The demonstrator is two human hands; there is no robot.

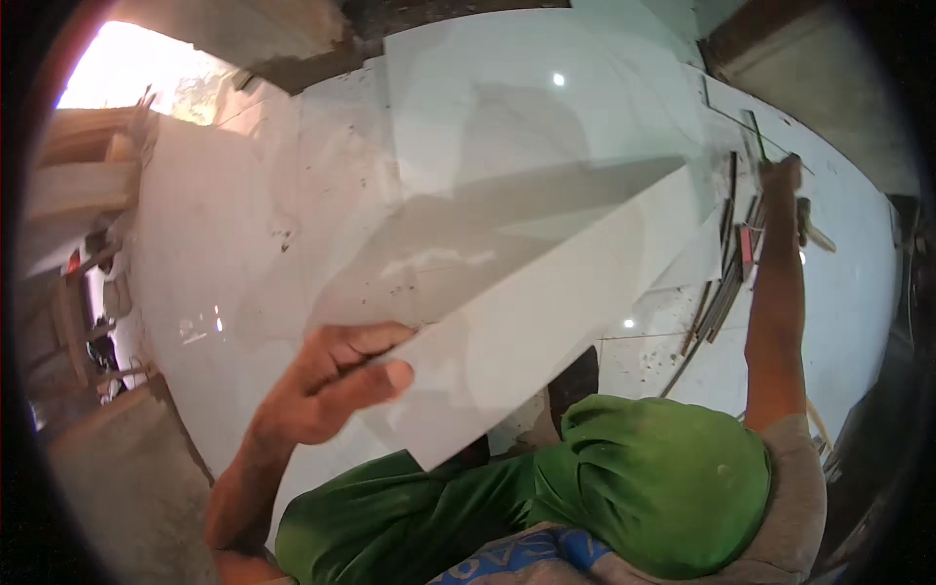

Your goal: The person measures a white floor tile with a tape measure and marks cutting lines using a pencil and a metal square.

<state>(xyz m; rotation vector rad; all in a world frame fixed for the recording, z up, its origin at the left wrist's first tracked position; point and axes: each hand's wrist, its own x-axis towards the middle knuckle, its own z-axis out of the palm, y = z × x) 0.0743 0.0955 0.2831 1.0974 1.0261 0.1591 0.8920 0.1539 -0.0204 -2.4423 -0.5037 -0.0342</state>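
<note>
My left hand [341, 380] grips the near left end of a long, white, tapering piece of tile [536, 312], thumb on top and fingers at its edge. The piece is tilted above the floor and stretches from my knees to the far right. My right arm reaches out to the right. At its end my right hand [781, 176] is closed low over the floor, beside a thin green and dark stick-like thing [758, 136]; its fingers are too small to show what they hold. Several dark thin strips [726, 283] lie close by, with a small red object [747, 245] among them.
Large glossy white tiles [224, 253] cover the floor, with dirt specks and a loose sheet-like tile [526, 58] at the far side. A pale curved object [819, 234] lies right of my right forearm. Wooden boards [88, 185] and a concrete block [127, 478] stand left.
</note>
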